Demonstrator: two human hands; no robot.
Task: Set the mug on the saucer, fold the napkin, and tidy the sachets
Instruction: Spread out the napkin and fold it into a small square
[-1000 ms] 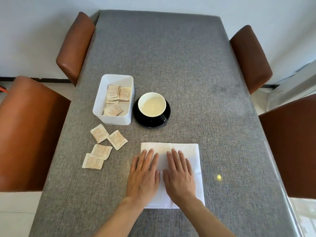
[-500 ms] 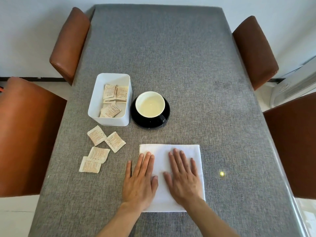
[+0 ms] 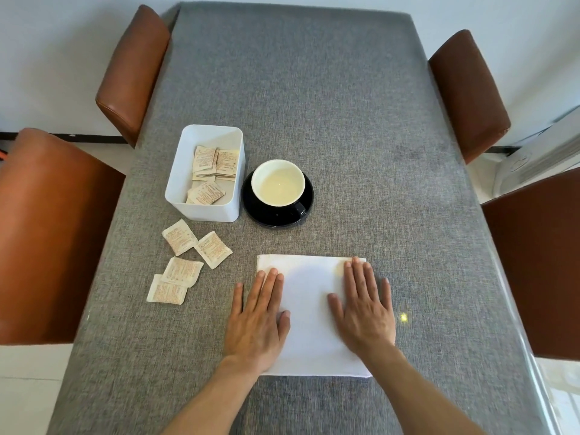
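Observation:
A black mug with a cream inside stands on a black saucer. In front of it a white napkin lies flat on the grey table. My left hand presses flat on the napkin's left edge, fingers spread. My right hand presses flat on its right edge. Neither hand holds anything. Several sachets lie loose on the table left of the napkin. More sachets sit inside a white box left of the saucer.
The grey cloth-covered table stretches away from me. Brown chairs stand at both sides: two on the left, two on the right. A small bright light spot lies right of the napkin.
My hands have slid apart from the napkin's middle out to its left and right edges, still flat on it. The view has shifted slightly.

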